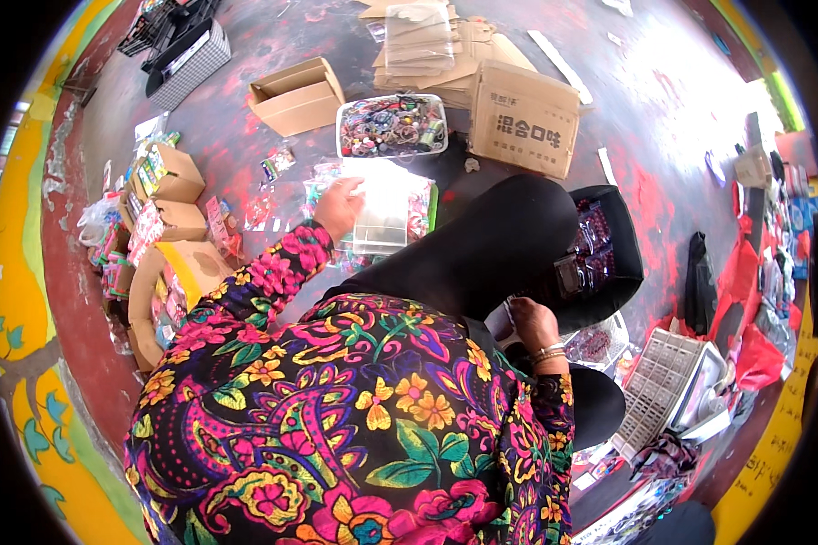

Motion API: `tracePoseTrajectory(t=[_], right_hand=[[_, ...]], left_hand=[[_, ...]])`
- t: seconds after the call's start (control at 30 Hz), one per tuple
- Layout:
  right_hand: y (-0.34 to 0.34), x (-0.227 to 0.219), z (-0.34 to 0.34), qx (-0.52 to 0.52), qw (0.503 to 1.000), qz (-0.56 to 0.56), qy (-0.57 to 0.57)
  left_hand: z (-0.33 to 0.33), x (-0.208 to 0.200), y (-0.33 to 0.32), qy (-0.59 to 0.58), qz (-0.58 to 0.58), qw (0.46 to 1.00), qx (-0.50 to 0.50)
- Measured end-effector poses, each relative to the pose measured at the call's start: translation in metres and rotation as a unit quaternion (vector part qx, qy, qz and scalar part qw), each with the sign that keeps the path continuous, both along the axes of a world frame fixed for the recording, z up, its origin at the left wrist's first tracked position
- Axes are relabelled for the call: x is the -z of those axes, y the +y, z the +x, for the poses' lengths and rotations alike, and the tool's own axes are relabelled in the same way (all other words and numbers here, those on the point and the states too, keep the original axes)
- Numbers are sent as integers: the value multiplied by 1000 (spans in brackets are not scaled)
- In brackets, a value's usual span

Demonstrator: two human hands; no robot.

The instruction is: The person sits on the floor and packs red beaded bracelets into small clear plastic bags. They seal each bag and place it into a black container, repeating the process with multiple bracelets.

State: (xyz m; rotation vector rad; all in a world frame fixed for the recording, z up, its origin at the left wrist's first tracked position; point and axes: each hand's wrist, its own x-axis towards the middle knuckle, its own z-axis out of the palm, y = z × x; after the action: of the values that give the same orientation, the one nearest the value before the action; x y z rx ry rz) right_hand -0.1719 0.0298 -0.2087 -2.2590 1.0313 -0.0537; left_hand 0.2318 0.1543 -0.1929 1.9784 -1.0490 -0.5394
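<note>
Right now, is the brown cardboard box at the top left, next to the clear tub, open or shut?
Open. The cardboard box has its flaps folded outward, and its brown inside shows with nothing visible in it. It lies on the floor beside the clear tub of colourful items.

The left hand (pixel 339 205) rests on a clear plastic box (pixel 384 218) on the floor; the right hand (pixel 531 322) (bangles at the wrist) pinches a small packet (pixel 502 320) beside a black tray (pixel 600 245) of trinkets.

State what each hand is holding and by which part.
The left hand grips a clear plastic box at its left edge. The right hand pinches a small pale item at knee level; which part cannot be told.
</note>
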Motion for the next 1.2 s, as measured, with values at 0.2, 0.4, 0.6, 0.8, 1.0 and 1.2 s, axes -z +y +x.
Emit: tracePoseTrajectory(t=[0.2,0.4,0.6,0.8,1.0,1.2], right_hand=[[-1,-12,-8,45,999,-11,17],[3,8,-13,-12,999,-7,47],[5,15,-15,-25,999,-8,22],[8,5,-15,14,999,17,38],[8,-5,-14,23,999,26,27],[7,1,-16,-15,999,-13,27]], left_hand=[[99,75,48,223,36,931,-287],[115,102,45,214,144,946,-195],[88,98,30,485,61,848,-204],[94,127,31,529,51,832,-157],[105,155,33,358,43,912,-194],[97,80,32,353,29,915,-190]])
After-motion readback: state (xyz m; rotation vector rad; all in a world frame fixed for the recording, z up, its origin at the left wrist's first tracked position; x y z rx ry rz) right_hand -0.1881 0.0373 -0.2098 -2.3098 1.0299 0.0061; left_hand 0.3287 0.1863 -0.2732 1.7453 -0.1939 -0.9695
